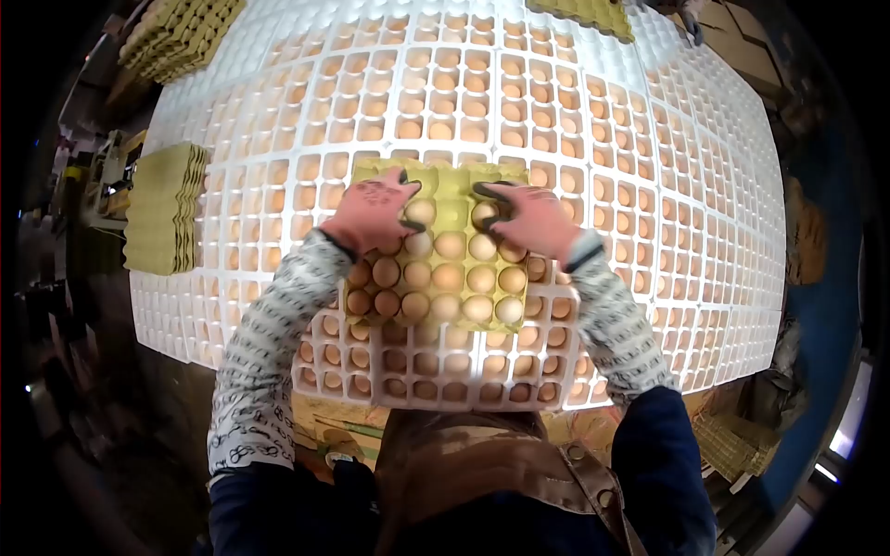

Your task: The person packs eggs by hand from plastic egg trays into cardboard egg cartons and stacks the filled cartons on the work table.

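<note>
A yellow-green egg tray lies in front of me on top of white trays of eggs. Brown eggs fill its nearer rows, while cups in its far part stand bare. My left hand, in a pink glove with dark fingertips, closes its thumb and fingers around an egg at the tray's left side. On the other side, my right hand, gloved alike, pinches another egg. Both eggs are at cup level; whether they touch the cups I cannot tell.
White plastic trays with many eggs spread all around. Stacked pulp trays stand at the left and far left; another pulp tray lies at the far edge. Cardboard boxes are at the far right.
</note>
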Demonstrator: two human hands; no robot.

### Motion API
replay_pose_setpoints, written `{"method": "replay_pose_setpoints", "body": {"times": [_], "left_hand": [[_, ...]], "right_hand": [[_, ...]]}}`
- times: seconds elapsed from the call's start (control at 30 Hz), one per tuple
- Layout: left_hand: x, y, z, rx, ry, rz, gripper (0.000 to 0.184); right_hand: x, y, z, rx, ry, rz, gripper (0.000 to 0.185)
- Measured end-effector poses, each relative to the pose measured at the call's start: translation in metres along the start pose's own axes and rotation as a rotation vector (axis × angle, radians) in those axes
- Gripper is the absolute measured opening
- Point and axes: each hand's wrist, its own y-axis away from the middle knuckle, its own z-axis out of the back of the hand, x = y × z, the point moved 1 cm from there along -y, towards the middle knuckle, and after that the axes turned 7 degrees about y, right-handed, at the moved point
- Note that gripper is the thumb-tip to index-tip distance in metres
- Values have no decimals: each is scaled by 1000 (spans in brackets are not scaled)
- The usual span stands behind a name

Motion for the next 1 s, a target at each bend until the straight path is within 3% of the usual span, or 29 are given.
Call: {"method": "replay_pose_setpoints", "body": {"times": [0.03, 0.07, 0.13, 0.17, 0.2, 0.23, 0.27, 0.3, 0.33, 0.37, 0.43, 0.47, 0.5, 0.57, 0.6, 0.63, 0.67, 0.7, 0.77, 0.8, 0.87, 0.97, 1.0], "left_hand": [[2, 4, -16, -54, -203, -88, 45], [-3, 2, -10, 67, -137, -63, 46], [-10, -12, 13, 287, -18, -29, 49], [-3, -4, 15, 246, 402, 72, 48], [8, 12, 17, 199, 823, 172, 48], [14, 22, 16, 149, 1240, 268, 49], [11, 28, 14, 77, 1460, 275, 50], [4, 30, 13, 65, 1487, 224, 53], [-2, 29, 4, 25, 1111, 56, 55], [-11, 22, -4, -15, 724, -107, 57], [-65, 14, 4, 208, -61, -65, 54], [-69, 9, -6, 273, -154, -87, 53], [-71, 1, -16, 331, -251, -110, 52], [-63, 7, -15, 108, 69, -204, 53], [-56, 5, -11, -3, 231, -264, 54], [-51, -2, -9, 99, 484, -44, 52], [-43, -18, -8, 209, 730, 179, 50], [-37, -46, -9, 365, 1186, 100, 46], [-49, -92, -28, 344, 1160, 95, 51], [-50, -114, -27, 331, 1182, 131, 54], [-57, -173, -25, 325, 1272, 203, 59], [-96, -279, -50, 398, 1523, 333, 64], [-101, -311, -65, 249, 1589, 225, 65]], "right_hand": [[6, -6, -20, -51, 430, 152, 45], [8, -11, -27, 48, 489, 141, 59], [-10, 1, -19, -50, -157, 21, 63], [-21, 8, -11, -90, -474, -30, 65], [-24, 17, -3, -33, -1027, -39, 63], [-27, 27, 10, 51, -1069, -74, 58], [-21, 28, 14, 29, -864, 14, 55], [-12, 29, 12, 16, -663, 99, 52], [0, 26, 4, -53, -96, 194, 44], [8, 23, -12, -100, 274, 227, 43], [18, 14, -32, 66, 632, 256, 44], [21, 14, -19, 122, 640, 279, 39], [11, 17, -13, 44, 327, 207, 38], [-28, 38, 1, -121, -300, 52, 35], [-55, 44, 10, -109, -650, 8, 34], [-69, 53, 43, 100, -902, -279, 38], [-93, 61, 53, 96, -961, -348, 40], [-120, 72, 59, 90, -1020, -417, 42], [-173, 86, 60, -155, -854, -94, 46], [-193, 75, 63, -295, -511, 128, 47], [-235, 41, 84, -169, -906, -204, 46], [-255, 4, 119, -386, -1322, -271, 46], [-285, -12, 123, -470, -1097, -364, 44]]}}
